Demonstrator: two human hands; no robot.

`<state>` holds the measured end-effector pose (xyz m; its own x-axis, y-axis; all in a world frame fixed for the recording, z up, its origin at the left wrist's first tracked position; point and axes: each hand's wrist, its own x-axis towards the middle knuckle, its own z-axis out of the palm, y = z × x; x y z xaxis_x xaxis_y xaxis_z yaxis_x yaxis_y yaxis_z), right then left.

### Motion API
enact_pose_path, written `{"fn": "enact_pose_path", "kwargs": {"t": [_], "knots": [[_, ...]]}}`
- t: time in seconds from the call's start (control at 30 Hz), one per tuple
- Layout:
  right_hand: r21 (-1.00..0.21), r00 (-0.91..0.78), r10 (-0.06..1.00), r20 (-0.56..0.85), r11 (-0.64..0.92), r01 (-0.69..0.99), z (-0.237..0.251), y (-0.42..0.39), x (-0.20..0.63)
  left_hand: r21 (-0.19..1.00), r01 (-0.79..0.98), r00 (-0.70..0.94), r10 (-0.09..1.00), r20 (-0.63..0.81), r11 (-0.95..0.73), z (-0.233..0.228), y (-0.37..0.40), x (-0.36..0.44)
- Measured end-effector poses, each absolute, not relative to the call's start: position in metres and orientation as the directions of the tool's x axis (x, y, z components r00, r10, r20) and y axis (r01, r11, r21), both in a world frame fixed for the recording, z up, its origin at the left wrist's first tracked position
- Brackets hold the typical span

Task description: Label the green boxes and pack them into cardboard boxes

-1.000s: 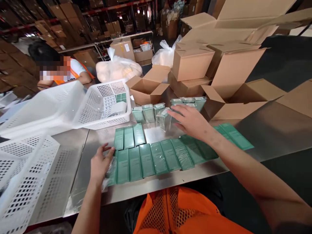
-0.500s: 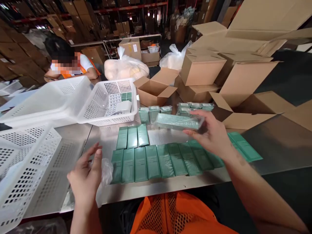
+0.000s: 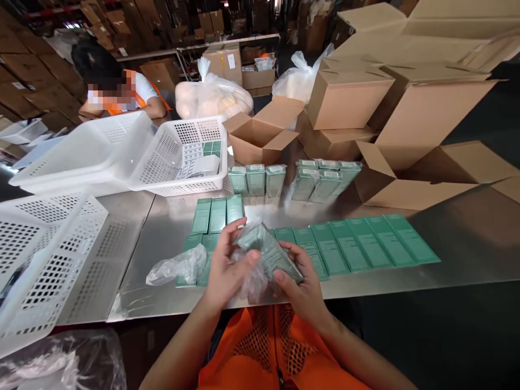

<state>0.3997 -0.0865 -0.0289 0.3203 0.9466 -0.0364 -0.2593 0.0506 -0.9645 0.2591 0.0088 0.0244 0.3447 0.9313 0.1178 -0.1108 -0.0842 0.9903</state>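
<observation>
A green box in clear plastic wrap (image 3: 272,252) is held at a slant between both hands above the steel table (image 3: 138,276). My left hand (image 3: 227,265) pinches the loose plastic at its upper left end. Round its lower right end, my right hand (image 3: 303,287) is closed, thumb in front. Beneath and beside the hands runs a row of flat green boxes (image 3: 353,244), partly hidden by them. Three more green boxes (image 3: 218,215) lie behind its left part. Crumpled clear plastic (image 3: 176,265) rests over the row's left end.
Wrapped green boxes (image 3: 255,180) stand farther back, with another wrapped group (image 3: 325,181) to their right. White perforated baskets (image 3: 182,187) occupy the left. Open cardboard cartons (image 3: 260,143) are at the back and right. Across the table sits a person in an orange vest (image 3: 130,89).
My right hand has brought the wrapped box down and left, toward my body. My left hand has moved right and now grips its plastic. The view has shifted slightly.
</observation>
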Motion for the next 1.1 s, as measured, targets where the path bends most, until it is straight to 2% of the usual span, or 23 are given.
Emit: {"fn": "enact_pose_path", "kwargs": {"t": [0.1,0.17,0.27,0.37,0.43,0.5,0.57,0.63,0.77,0.83,0.93,1.1], "knots": [[-0.99,0.294,0.956,0.005,0.046,-0.132,-0.024,-0.093,0.409,0.945,0.031,0.328,0.897,0.297,-0.325,0.03,0.016,0.248],[-0.998,0.275,0.96,0.041,0.053,-0.037,-0.023,-0.098,0.413,0.925,0.068,0.314,0.888,0.336,-0.374,0.034,0.018,0.243],[-0.994,0.245,0.963,0.111,0.102,0.051,-0.024,-0.103,0.419,0.953,-0.032,0.327,0.897,0.296,-0.303,0.034,0.011,0.236],[-0.952,0.278,0.926,0.254,0.188,0.242,-0.02,-0.108,0.426,0.971,-0.122,0.366,0.901,0.235,-0.203,0.029,0.001,0.229],[-0.891,0.304,0.876,0.374,0.248,0.381,-0.016,-0.11,0.43,0.979,-0.125,0.397,0.896,0.197,-0.159,0.027,-0.001,0.223],[-0.836,0.314,0.823,0.474,0.307,0.455,-0.012,-0.113,0.431,0.997,-0.071,0.493,0.867,0.073,-0.044,0.029,0.004,0.219],[-0.814,0.335,0.782,0.525,0.348,0.464,-0.012,-0.115,0.43,0.994,0.072,0.605,0.789,-0.112,0.085,0.032,0.011,0.215],[-0.819,0.356,0.768,0.532,0.361,0.446,-0.015,-0.117,0.428,0.969,0.217,0.665,0.709,-0.235,0.118,0.035,0.019,0.212],[-0.844,0.36,0.784,0.506,0.366,0.391,-0.025,-0.12,0.424,0.948,0.306,0.744,0.601,-0.293,0.083,0.038,0.029,0.209],[-0.859,0.359,0.799,0.483,0.352,0.371,-0.029,-0.121,0.423,0.946,0.323,0.753,0.599,-0.272,0.023,0.038,0.031,0.21],[-0.882,0.362,0.822,0.44,0.32,0.345,-0.031,-0.123,0.422,0.951,0.302,0.735,0.652,-0.187,-0.067,0.037,0.03,0.215],[-0.907,0.285,0.876,0.39,0.313,0.281,-0.031,-0.125,0.423,0.973,0.146,0.728,0.685,0.019,-0.181,0.036,0.027,0.224]]}}
